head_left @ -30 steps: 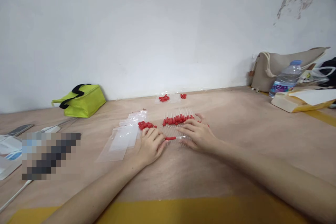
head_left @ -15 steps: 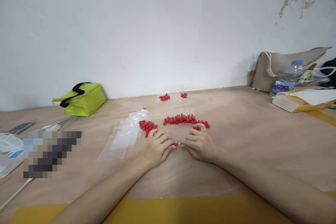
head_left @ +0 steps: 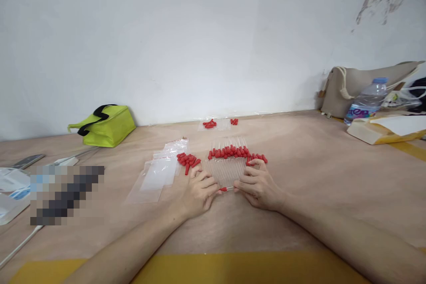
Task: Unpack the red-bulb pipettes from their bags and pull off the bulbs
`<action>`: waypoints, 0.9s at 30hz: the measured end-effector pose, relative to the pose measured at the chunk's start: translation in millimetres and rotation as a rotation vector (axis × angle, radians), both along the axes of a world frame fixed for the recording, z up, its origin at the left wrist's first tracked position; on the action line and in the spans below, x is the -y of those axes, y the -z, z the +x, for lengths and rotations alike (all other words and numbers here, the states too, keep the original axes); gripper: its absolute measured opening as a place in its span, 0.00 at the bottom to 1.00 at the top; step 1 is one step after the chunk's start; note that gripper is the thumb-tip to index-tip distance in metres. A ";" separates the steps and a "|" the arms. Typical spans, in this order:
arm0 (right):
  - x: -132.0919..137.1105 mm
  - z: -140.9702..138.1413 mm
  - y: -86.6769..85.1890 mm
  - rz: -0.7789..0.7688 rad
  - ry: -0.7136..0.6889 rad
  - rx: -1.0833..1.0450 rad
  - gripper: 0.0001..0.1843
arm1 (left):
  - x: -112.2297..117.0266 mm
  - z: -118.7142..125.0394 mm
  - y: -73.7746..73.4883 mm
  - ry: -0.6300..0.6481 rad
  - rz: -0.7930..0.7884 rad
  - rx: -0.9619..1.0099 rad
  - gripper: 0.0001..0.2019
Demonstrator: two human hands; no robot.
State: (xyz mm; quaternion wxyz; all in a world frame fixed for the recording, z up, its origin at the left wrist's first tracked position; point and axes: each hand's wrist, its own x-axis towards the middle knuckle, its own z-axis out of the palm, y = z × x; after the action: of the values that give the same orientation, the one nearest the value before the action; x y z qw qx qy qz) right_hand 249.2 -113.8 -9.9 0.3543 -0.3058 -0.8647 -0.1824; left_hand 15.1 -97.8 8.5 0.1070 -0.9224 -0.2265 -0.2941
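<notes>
From where I stand, just on the near side of the row of clear tubes, the left hand has its grip pinched on a red bulb, the right hand on a slim clear tube, seemingly so the two line up. Loose red bulbs lie left of the row, probably for easy reach. Both forearms angle inward, fingers curled, low over the desk.

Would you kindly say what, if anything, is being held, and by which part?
A red bulb and clear tube, meeting end to end: the left grip pinches the bulb's outer end, the right grip the tube near the bulb.
</notes>
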 end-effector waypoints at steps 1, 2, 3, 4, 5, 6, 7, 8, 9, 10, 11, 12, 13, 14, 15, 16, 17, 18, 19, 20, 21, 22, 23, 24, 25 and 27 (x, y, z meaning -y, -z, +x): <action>-2.0 6.0 1.0 -0.008 0.018 -0.025 0.09 | -1.8 -5.2 0.2 -0.020 -0.009 0.011 0.09; -4.5 12.1 1.8 -0.020 0.049 -0.061 0.09 | -4.1 -10.8 0.3 -0.050 -0.019 0.035 0.08; -7.5 17.7 2.4 -0.037 0.098 -0.109 0.09 | -7.1 -16.3 0.3 -0.084 -0.033 0.074 0.07; -10.8 22.0 2.7 -0.060 0.152 -0.160 0.09 | -10.7 -21.2 0.2 -0.114 -0.056 0.126 0.07; -14.0 24.7 2.7 -0.085 0.193 -0.204 0.09 | -14.7 -25.0 -0.2 -0.129 -0.085 0.186 0.07; -16.8 25.7 2.3 -0.109 0.225 -0.241 0.09 | -19.2 -27.9 -0.8 -0.144 -0.114 0.248 0.08; -19.2 25.0 1.7 -0.133 0.248 -0.269 0.09 | -24.2 -30.0 -1.8 -0.163 -0.137 0.307 0.10; -20.9 23.2 1.0 -0.157 0.264 -0.285 0.10 | -29.5 -32.0 -3.0 -0.195 -0.151 0.362 0.11; -22.1 20.7 0.3 -0.182 0.283 -0.294 0.10 | -35.1 -34.2 -4.5 -0.243 -0.157 0.406 0.12; -22.8 17.9 -0.4 -0.208 0.305 -0.296 0.11 | -41.0 -37.2 -6.0 -0.304 -0.156 0.442 0.12; -23.0 15.4 -1.1 -0.232 0.326 -0.290 0.12 | -47.0 -41.1 -7.5 -0.373 -0.153 0.472 0.13; -23.1 13.1 -1.5 -0.250 0.344 -0.279 0.13 | -53.0 -45.8 -8.8 -0.439 -0.157 0.494 0.13; -23.1 11.2 -1.9 -0.259 0.357 -0.266 0.13 | -58.7 -51.1 -9.8 -0.496 -0.166 0.508 0.13; -23.1 9.5 -2.1 -0.259 0.365 -0.255 0.14 | -64.0 -56.3 -10.4 -0.541 -0.180 0.521 0.14; -23.3 8.1 -2.2 -0.251 0.369 -0.243 0.14 | -68.9 -61.0 -10.6 -0.574 -0.195 0.529 0.15; -23.6 6.7 -2.2 -0.238 0.372 -0.232 0.14 | -73.2 -64.8 -10.3 -0.593 -0.209 0.534 0.15; -24.0 5.4 -2.1 -0.223 0.375 -0.223 0.14 | -77.1 -67.4 -9.6 -0.602 -0.220 0.533 0.16; -24.5 4.1 -2.0 -0.206 0.380 -0.215 0.14 | -80.6 -68.8 -8.5 -0.608 -0.226 0.528 0.16; -25.2 2.8 -1.7 -0.190 0.386 -0.207 0.13 | -83.5 -69.1 -7.0 -0.616 -0.227 0.526 0.16; -25.8 1.7 -1.4 -0.176 0.390 -0.200 0.13 | -86.1 -68.6 -5.4 -0.627 -0.231 0.526 0.16; -26.3 0.7 -1.0 -0.164 0.394 -0.193 0.13 | -88.2 -67.6 -3.6 -0.643 -0.241 0.532 0.15; -26.7 -0.1 -0.7 -0.156 0.396 -0.187 0.13 | -89.8 -66.4 -1.9 -0.661 -0.261 0.540 0.15; -27.0 -0.7 -0.5 -0.152 0.396 -0.180 0.12 | -90.9 -65.4 -0.4 -0.678 -0.289 0.544 0.15; -27.0 -1.2 -0.4 -0.154 0.396 -0.171 0.12 | -91.6 -64.6 0.8 -0.690 -0.319 0.542 0.15; -26.8 -1.6 -0.5 -0.159 0.397 -0.162 0.12 | -91.9 -64.3 1.6 -0.697 -0.346 0.532 0.15; -25.7 -2.6 -1.2 -0.181 0.396 -0.142 0.12 | -91.9 -64.6 2.1 -0.699 -0.374 0.502 0.14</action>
State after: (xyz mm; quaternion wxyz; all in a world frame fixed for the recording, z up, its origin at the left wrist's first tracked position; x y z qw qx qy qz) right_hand 246.7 -88.1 -8.6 0.3428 -0.5123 -0.7734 -0.1480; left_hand -49.5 -5.9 6.4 -0.0265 -0.6945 -0.5916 -0.4087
